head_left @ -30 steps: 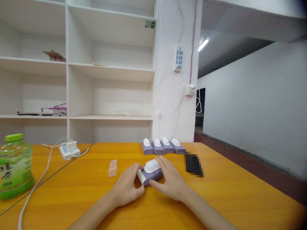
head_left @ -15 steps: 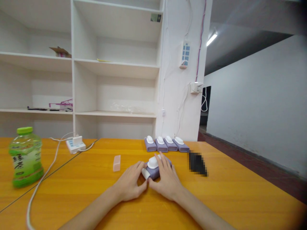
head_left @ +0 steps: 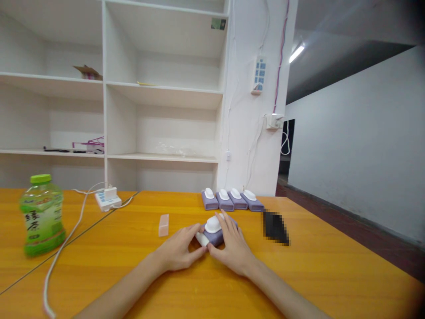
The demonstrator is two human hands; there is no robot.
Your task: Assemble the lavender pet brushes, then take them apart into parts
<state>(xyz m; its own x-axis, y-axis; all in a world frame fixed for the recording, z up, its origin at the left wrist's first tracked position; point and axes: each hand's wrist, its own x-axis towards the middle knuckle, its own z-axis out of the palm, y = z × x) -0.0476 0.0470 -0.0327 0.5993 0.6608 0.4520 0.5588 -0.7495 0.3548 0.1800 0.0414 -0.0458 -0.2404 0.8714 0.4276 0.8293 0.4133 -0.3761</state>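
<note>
A purple box-shaped device (head_left: pixel 216 239) with a white oval knob (head_left: pixel 213 224) on top lies on the table in front of me, turned at an angle. My left hand (head_left: pixel 182 248) has its thumb and fingers on the white piece (head_left: pixel 202 239) at the near left end. My right hand (head_left: pixel 234 248) lies over the right side of the purple body, its fingers next to the knob and its thumb at the near edge. Both thumbs almost meet there. My right hand hides part of the device.
Several similar purple devices (head_left: pixel 226 206) stand in a row at the back. A pale pink translucent piece (head_left: pixel 164 225) lies left of my hands, a pixelated black object (head_left: pixel 275 227) right. Further left are a green bottle (head_left: pixel 43 217), a power strip (head_left: pixel 106 200) and a white cable (head_left: pixel 59 257).
The view has turned slightly to the left, so everything sits a little further right. Both hands keep their hold on the purple device, with barely any shift of the fingers.
</note>
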